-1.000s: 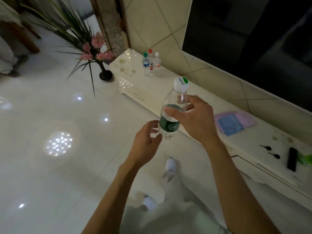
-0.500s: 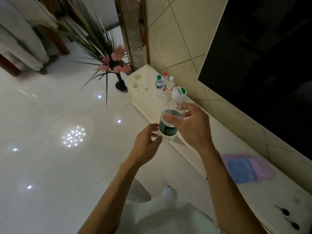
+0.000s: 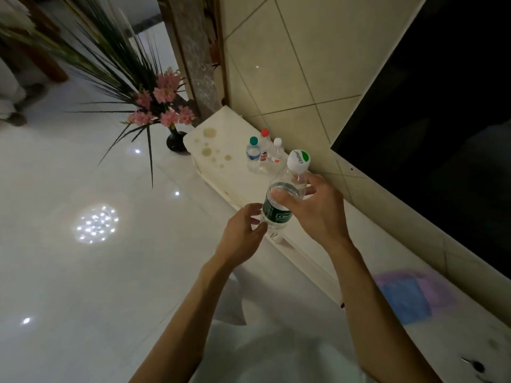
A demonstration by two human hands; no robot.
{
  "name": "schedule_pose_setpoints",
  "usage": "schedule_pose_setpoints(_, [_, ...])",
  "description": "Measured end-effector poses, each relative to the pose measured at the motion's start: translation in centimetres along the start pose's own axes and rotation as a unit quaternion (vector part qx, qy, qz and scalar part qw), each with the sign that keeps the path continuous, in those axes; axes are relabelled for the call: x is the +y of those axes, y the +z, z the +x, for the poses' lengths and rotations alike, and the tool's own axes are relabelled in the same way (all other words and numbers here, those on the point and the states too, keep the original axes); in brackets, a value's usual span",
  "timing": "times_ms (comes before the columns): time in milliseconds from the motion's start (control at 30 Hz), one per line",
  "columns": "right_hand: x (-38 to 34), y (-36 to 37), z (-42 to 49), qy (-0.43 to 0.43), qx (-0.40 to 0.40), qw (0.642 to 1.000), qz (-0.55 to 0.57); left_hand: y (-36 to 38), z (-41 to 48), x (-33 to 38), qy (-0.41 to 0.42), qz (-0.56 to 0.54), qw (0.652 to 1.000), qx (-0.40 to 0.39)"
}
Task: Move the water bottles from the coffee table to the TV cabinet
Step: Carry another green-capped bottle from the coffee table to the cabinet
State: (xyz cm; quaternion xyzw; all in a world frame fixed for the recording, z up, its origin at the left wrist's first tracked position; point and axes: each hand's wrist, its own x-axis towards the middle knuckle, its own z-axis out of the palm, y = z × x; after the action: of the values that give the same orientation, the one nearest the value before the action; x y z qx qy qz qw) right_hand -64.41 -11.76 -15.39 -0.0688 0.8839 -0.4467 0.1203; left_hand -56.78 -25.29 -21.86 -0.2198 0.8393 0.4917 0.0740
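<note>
A clear water bottle (image 3: 279,215) with a green label and a white cap is in the air over the front edge of the white TV cabinet (image 3: 235,172). My right hand (image 3: 315,214) grips its upper body from the right. My left hand (image 3: 243,233) touches its lower part from the left, fingers curled around it. Three small bottles stand together near the cabinet's far end: one with a green cap (image 3: 253,156), one with a red cap (image 3: 265,146), one with a white cap (image 3: 276,154).
A dark TV screen (image 3: 442,134) hangs on the tiled wall above the cabinet. A pink and blue cloth (image 3: 414,297) lies on the cabinet at the near right. A black vase with pink flowers (image 3: 166,111) stands on the glossy floor beyond the cabinet's far end.
I have moved along the cabinet toward the three bottles, which now appear closer. The cloth has slid back to the lower right. Both hands keep the bottle.
</note>
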Motion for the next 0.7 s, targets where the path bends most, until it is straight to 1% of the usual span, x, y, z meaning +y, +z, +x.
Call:
schedule_pose_setpoints(100, [-1.3,2.9,4.2,0.032,0.012,0.999,0.001,-2.3,5.6,-0.9,-0.015,-0.006,0.999,-0.036])
schedule_pose_setpoints(167, [-2.2,4.8,6.4,0.063,0.021,0.998,0.002,-3.8,8.7,-1.3,-0.031,-0.001,0.997,-0.073])
schedule_pose_setpoints(367, [-2.1,9.6,11.0,0.119,0.038,0.992,0.008,-6.7,17.2,-3.6,-0.043,0.044,0.983,-0.173])
schedule_pose_setpoints(433, [-1.2,10.8,12.0,0.141,0.039,0.989,0.014,-7.0,19.2,-4.3,-0.049,0.061,0.977,-0.197])
schedule_pose_setpoints(533, [0.0,12.1,14.0,0.178,0.007,0.984,0.011,-6.8,21.6,-5.7,-0.069,0.079,0.969,-0.223])
schedule_pose_setpoints(600, [0.8,12.9,15.1,0.189,0.0,0.982,0.006,-6.2,22.9,-6.6,-0.079,0.085,0.964,-0.238])
schedule_pose_setpoints(700, [2.6,14.5,17.0,0.199,0.02,0.98,0.011,-5.0,25.1,-7.4,-0.097,0.087,0.959,-0.251])
